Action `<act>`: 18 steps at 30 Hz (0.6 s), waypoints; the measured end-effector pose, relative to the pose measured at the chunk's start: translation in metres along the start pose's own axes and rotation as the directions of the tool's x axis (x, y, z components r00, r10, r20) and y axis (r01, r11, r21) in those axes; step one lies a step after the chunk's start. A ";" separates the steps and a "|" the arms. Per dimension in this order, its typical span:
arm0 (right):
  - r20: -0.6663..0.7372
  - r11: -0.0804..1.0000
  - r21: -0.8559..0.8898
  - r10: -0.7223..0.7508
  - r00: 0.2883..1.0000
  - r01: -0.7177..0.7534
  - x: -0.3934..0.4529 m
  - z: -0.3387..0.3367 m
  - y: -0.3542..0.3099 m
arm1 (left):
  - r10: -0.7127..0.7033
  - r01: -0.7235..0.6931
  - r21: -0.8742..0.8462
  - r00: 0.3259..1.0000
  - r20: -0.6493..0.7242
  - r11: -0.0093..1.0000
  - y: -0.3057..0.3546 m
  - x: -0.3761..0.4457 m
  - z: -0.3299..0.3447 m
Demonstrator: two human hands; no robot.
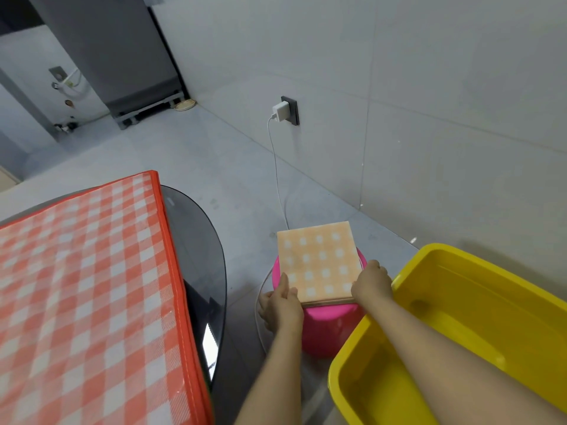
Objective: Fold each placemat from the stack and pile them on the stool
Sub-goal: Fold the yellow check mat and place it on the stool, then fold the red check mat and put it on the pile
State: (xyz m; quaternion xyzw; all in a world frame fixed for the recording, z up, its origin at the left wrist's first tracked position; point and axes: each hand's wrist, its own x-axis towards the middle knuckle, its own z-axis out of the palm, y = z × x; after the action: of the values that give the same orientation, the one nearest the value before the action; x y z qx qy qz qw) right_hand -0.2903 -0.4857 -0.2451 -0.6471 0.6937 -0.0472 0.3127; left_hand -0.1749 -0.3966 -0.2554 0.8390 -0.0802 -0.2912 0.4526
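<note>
Grey tiled floor, wall socket behind. Folded placemats point(319, 262) piled on pink stool point(331, 314). Left hand point(280, 302) pinches near-left corner, right hand point(372, 282) grips near-right edge. Advice: square edges, centre pile, release both together. Unfolded stack point(86, 286) left, on table.

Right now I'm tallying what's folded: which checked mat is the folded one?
The pale orange folded placemat on the pink stool, held by both hands; the red-checked mat lies flat on the table.
</note>
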 end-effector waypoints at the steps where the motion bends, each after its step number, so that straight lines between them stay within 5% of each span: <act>1: 0.004 1.000 0.006 0.015 1.000 -0.015 -0.003 -0.001 -0.001 | -0.006 0.005 0.030 1.000 0.012 1.000 0.003 -0.003 -0.001; 7: -0.128 0.984 0.170 0.084 0.988 -0.062 -0.028 -0.021 -0.014 | 0.126 -0.129 0.113 0.991 0.034 0.985 0.041 -0.046 -0.004; 12: -0.280 0.863 0.453 -0.099 0.955 0.223 -0.069 -0.055 -0.050 | 0.301 -0.278 -0.232 0.951 0.071 0.932 0.088 -0.092 -0.026; 18: -0.381 0.684 0.537 -0.326 0.865 0.494 -0.147 -0.091 -0.091 | 0.430 -0.376 -0.454 0.902 0.020 0.808 0.133 -0.130 -0.114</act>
State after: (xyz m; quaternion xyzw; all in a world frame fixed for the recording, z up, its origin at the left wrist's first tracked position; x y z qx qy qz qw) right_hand -0.2616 -0.3945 -0.0747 -0.6360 0.5091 -0.4236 0.3961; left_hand -0.1996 -0.3403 -0.0462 0.6593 -0.2161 -0.2493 0.6756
